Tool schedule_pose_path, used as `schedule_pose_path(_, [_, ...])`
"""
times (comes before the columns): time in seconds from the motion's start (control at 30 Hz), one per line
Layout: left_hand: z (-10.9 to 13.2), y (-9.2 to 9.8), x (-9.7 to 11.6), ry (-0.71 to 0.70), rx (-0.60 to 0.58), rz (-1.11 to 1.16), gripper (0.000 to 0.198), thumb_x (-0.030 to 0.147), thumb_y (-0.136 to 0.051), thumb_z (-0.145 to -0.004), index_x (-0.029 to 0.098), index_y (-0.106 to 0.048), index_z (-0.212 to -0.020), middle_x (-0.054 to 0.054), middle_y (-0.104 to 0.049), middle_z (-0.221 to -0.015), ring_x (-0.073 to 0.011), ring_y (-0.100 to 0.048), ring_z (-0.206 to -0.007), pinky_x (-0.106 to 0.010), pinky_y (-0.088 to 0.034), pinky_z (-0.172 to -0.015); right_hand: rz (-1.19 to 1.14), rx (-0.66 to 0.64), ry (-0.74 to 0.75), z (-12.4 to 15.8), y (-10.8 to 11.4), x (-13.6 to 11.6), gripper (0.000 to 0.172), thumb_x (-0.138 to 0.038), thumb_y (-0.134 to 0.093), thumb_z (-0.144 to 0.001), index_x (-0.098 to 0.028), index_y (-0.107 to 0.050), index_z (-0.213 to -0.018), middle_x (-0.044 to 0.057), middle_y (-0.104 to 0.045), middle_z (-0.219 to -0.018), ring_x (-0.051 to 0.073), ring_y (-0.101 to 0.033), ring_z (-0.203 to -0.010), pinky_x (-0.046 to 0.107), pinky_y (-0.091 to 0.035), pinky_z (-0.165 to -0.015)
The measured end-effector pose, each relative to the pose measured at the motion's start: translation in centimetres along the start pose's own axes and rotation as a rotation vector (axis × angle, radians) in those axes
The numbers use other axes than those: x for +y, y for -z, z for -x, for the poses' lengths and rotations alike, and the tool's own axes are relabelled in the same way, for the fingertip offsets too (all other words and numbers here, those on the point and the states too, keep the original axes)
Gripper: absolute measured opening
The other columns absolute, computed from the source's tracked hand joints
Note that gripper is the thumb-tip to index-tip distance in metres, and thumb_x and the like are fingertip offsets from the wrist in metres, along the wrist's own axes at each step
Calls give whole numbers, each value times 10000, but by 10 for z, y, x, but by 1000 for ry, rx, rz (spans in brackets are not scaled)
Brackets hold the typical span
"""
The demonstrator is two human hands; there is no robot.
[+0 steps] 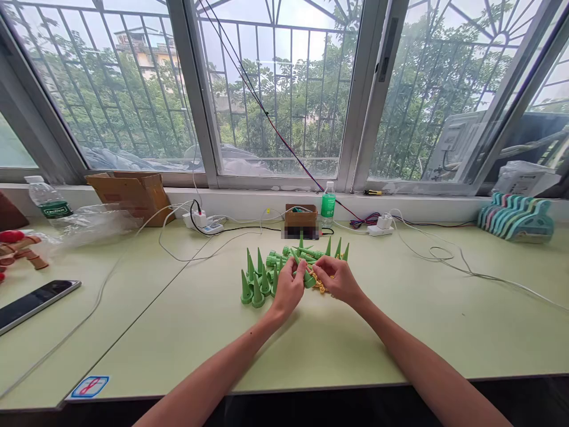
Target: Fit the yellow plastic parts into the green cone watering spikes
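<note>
My left hand (288,290) is closed around a green plastic watering spike (308,281), holding it tilted over the table with its wide end toward the right. Close beside that end, my right hand (341,280) has thumb and fingers pinched together; what they hold, if anything, is too small to make out. Several green spikes (256,295) stand point up to the left of my hands. More spikes (272,258) lie in a pile behind them, partly hidden by my fingers. Small yellow plastic pieces (320,290) are scattered on the table under my right hand.
The pale green table (427,320) runs along the window. A small brown box (300,214) and a green-labelled bottle (328,201) stand at the back. White cables (466,273) trail across the right side. A phone (35,303) lies at left; hangers (515,218) are stacked far right.
</note>
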State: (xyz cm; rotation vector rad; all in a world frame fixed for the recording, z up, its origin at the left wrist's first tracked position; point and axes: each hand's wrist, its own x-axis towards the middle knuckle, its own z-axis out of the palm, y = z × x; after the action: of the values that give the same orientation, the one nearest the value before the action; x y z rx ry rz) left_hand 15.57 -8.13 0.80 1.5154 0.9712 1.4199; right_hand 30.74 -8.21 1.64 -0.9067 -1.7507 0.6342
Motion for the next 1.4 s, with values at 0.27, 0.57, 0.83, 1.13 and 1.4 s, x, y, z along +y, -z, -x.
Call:
schedule_pose_path(0.27, [1,0,2,-17,-23,-13,337,490,-527,-912,190,-448,-778,65,-394,-612,-55,-328,-442,-204,-273,-420,-11,-12,-9,0,0,1,255,-385,-577,-898,-170,-589,-763,2,-550,-617,118,-447,-519,239,-340,-470])
schedule_pose_path(0.57, [6,0,11,-83,-30,-134,339,506,-496,-923,185,-490,-815,44,-422,-653,-74,-305,-489,-224,-240,-455,9,-34,-19,-2,2,1,284,-408,-561,-905,-172,-577,-748,-8,-525,-605,109,-430,-510,234,-339,-458])
schedule_pose_path(0.83, [9,1,10,-100,-41,-216,327,495,-470,-938,195,-458,-807,58,-388,-604,-80,-296,-481,-229,-214,-459,-45,-53,-68,-2,3,3,303,-432,-574,-897,-178,-564,-733,-25,-504,-544,106,-450,-454,225,-344,-416])
schedule_pose_path(1.13, [9,2,8,-151,-44,-283,314,486,-457,-944,195,-476,-830,65,-382,-557,-93,-306,-478,-229,-235,-470,-128,-81,-127,-3,4,2,304,-431,-596,-877,-176,-556,-717,-38,-502,-492,101,-460,-403,216,-350,-383])
schedule_pose_path(1.4, [9,2,7,-177,-62,-270,313,482,-466,-940,197,-469,-811,56,-424,-585,-92,-342,-484,-229,-253,-479,-170,-100,-185,-4,4,0,307,-426,-614,-855,-179,-539,-688,-51,-485,-462,91,-443,-369,204,-330,-364])
